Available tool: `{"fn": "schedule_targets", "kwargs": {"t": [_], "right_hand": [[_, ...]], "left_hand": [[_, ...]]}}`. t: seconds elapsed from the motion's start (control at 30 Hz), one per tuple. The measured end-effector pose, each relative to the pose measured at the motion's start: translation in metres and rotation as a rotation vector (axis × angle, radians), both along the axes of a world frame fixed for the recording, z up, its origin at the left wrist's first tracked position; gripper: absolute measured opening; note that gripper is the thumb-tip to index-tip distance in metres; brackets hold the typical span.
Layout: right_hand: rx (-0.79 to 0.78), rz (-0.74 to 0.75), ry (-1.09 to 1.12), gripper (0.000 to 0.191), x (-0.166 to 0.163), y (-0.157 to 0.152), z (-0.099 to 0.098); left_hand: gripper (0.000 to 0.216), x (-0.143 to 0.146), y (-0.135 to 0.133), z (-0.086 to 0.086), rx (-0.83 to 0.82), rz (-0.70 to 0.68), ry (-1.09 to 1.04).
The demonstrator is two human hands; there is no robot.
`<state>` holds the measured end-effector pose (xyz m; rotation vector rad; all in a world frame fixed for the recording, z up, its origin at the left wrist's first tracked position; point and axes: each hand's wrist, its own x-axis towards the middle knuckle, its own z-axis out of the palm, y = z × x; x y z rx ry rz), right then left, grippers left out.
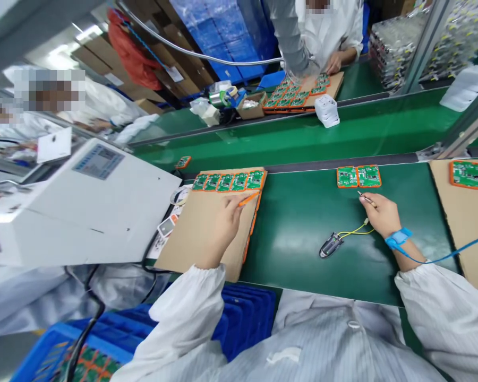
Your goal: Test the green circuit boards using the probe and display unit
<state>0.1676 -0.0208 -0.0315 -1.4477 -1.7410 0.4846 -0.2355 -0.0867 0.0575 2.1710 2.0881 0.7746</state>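
Note:
My left hand (228, 216) rests on a cardboard sheet (201, 228) and its fingers are closed on the edge of an orange-framed piece (249, 199). A row of several green circuit boards in orange frames (229, 181) lies along the sheet's far edge. My right hand (380, 213) is closed on a thin probe (365, 199) with a yellow wire (354, 231) that runs to a small dark device (330, 245) on the green mat. Two more framed boards (358, 176) lie just beyond the probe tip. A blue wrist strap (398, 237) sits on my right wrist.
A white machine (79, 207) stands at the left. Another cardboard sheet with boards (464, 212) lies at the right. A green conveyor belt (302, 138) runs across. Beyond it a person in white handles boards (298, 95). Blue bins (83, 350) sit below left.

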Motion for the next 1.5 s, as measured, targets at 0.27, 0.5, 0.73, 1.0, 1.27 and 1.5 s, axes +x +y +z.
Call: {"fn": "schedule_targets", "kwargs": {"t": [0.27, 0.5, 0.73, 1.0, 1.27, 1.5], "right_hand": [[0.013, 0.033, -0.018, 0.032, 0.0, -0.001, -0.001], [0.013, 0.034, -0.031, 0.031, -0.001, -0.002, 0.0], [0.004, 0.036, -0.047, 0.03, -0.004, -0.002, 0.0], [0.003, 0.035, -0.015, 0.029, -0.005, 0.002, 0.0], [-0.037, 0.033, 0.075, 0.026, -0.004, 0.003, 0.005], [-0.1, 0.05, -0.02, 0.024, -0.009, 0.003, 0.004]], "left_hand": [[0.045, -0.023, -0.002, -0.049, -0.099, -0.049, 0.137], [0.04, -0.013, 0.013, -0.044, -0.114, 0.028, 0.117], [0.042, 0.016, 0.013, -0.03, 0.0, 0.104, 0.196], [0.059, 0.195, 0.068, -0.034, -0.118, -0.347, -0.096], [0.059, 0.245, 0.135, -0.078, -0.134, -0.275, -0.141], [0.049, 0.218, 0.133, -0.076, -0.073, -0.141, -0.29]]}}
